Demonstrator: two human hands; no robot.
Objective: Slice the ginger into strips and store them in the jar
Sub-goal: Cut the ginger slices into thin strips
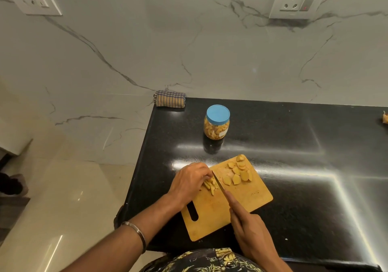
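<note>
Centrally, the right hand (249,229) grips a knife (217,182); just left of its blade, the left hand's (189,182) curled fingers pin ginger strips (210,185) on the cutting board (252,196).

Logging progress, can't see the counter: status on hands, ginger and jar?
Left hand pinning ginger strips; right hand gripping knife. Flat slices uncut on board. Jar lidded, partly filled. Nothing blocking.

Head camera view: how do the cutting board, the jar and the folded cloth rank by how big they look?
1. Cutting board, clearly largest.
2 and 3. Jar and folded cloth look alike; the cloth lies farther back, so I won't rank them.
</note>
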